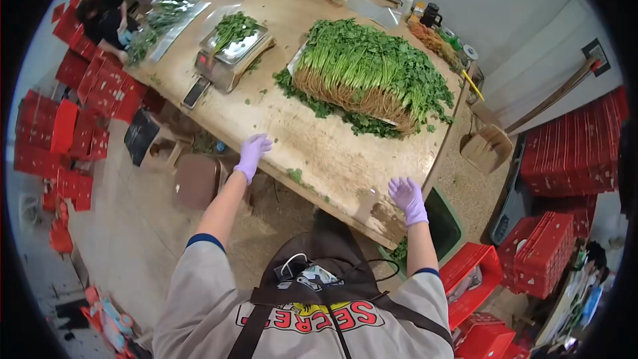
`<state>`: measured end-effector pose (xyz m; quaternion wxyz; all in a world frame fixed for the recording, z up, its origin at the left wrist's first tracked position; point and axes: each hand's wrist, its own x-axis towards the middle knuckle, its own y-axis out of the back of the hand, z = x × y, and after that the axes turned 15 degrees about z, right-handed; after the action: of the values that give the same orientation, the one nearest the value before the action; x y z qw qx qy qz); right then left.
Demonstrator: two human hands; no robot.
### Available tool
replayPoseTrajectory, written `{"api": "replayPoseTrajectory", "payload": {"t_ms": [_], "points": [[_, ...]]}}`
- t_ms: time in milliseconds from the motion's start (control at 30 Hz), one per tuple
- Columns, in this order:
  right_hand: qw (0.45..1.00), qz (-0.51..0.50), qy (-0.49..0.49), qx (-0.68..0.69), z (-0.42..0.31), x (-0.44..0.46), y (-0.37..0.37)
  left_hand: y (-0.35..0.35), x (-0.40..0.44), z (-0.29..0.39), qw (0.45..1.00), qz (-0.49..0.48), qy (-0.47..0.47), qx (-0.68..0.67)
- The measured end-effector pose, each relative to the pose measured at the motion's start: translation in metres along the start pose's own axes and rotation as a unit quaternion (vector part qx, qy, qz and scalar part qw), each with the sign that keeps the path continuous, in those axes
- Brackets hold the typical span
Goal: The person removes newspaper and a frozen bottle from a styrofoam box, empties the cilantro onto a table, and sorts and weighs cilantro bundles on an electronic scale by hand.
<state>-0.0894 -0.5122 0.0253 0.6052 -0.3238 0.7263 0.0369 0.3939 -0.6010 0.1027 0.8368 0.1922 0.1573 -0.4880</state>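
Observation:
Both of my hands wear purple gloves and are empty. My left hand [253, 155] is above the near edge of the wooden table [319, 139], its fingers stretched out. Over the table's near right corner, my right hand [407, 197] has its fingers spread. Beyond the hands lies a big pile of leafy green herbs [372, 70], its brown roots facing me. Loose leaves and stems stick out beneath the pile. A digital scale [229, 60] further left carries a small bunch of greens [234, 31]. In front of the scale rests a phone [196, 92].
Red crates [568, 149] are stacked at the right, with more red crates [63, 136] at the left. A green bin [444, 221] stands below the table's right corner. A stool [197, 181] is near my left arm. Two other people work at the table's far side and left.

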Motion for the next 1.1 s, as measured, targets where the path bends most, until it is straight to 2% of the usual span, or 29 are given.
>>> {"api": "replayPoseTrajectory", "payload": {"t_ms": [33, 67, 100, 167, 333, 400, 500, 533, 600, 633, 700, 767, 800, 867, 967, 1033, 1100], "points": [[0.999, -0.024, 0.01, 0.021, -0.006, 0.022, -0.013, -0.021, 0.022, 0.012, 1.0, -0.006, 0.01, 0.007], [0.994, -0.107, -0.007, 0.032, -0.015, 0.062, -0.016, -0.036, 0.045, 0.019, 1.0, -0.009, 0.021, 0.013], [0.995, -0.096, -0.011, 0.036, -0.015, 0.073, -0.036, -0.046, 0.07, 0.016, 0.999, -0.012, 0.03, 0.021], [0.996, 0.026, 0.0, 0.084, -0.025, 0.085, -0.097, -0.074, 0.12, 0.011, 0.992, -0.047, 0.11, -0.051], [0.989, 0.067, 0.016, 0.134, -0.03, 0.116, -0.176, -0.127, 0.205, 0.017, 0.975, -0.086, 0.2, -0.044], [0.989, 0.067, 0.035, 0.128, -0.028, 0.13, -0.186, -0.138, 0.253, 0.004, 0.968, -0.081, 0.235, -0.029], [0.983, 0.102, 0.058, 0.138, -0.03, 0.133, -0.206, -0.162, 0.27, 0.002, 0.964, -0.1, 0.247, -0.015], [0.979, 0.13, 0.071, 0.138, -0.027, 0.135, -0.209, -0.171, 0.271, 0.002, 0.964, -0.098, 0.247, -0.005], [0.978, 0.144, 0.067, 0.135, -0.031, 0.162, -0.199, -0.198, 0.272, 0.007, 0.936, -0.06, 0.337, -0.078], [0.976, 0.16, 0.082, 0.125, -0.031, 0.162, -0.205, -0.21, 0.274, 0.012, 0.937, -0.057, 0.336, -0.076], [0.973, 0.181, 0.09, 0.115, -0.028, 0.159, -0.216, -0.221, 0.277, 0.015, 0.902, 0.046, 0.413, -0.121], [0.963, 0.242, 0.117, 0.037, -0.034, 0.155, -0.23, -0.223, 0.294, 0.008, 0.898, 0.025, 0.417, -0.138], [0.971, 0.21, 0.117, 0.013, -0.037, 0.146, -0.232, -0.227, 0.295, 0.012, 0.904, 0.025, 0.409, -0.12], [0.965, 0.231, 0.121, 0.021, -0.041, 0.124, -0.25, -0.233, 0.3, 0.006, 0.91, 0.024, 0.401, -0.104], [0.95, 0.278, 0.122, 0.079, -0.039, 0.139, -0.251, -0.235, 0.314, -0.019, 0.963, 0.015, 0.238, -0.128], [0.962, 0.229, 0.066, 0.132, -0.038, 0.169, -0.227, -0.243, 0.275, 0.018, 0.966, 0.044, 0.214, -0.14], [0.95, 0.268, 0.031, 0.158, -0.041, 0.155, -0.243, -0.248, 0.238, 0.051, 0.989, 0.092, 0.06, -0.104]]}}
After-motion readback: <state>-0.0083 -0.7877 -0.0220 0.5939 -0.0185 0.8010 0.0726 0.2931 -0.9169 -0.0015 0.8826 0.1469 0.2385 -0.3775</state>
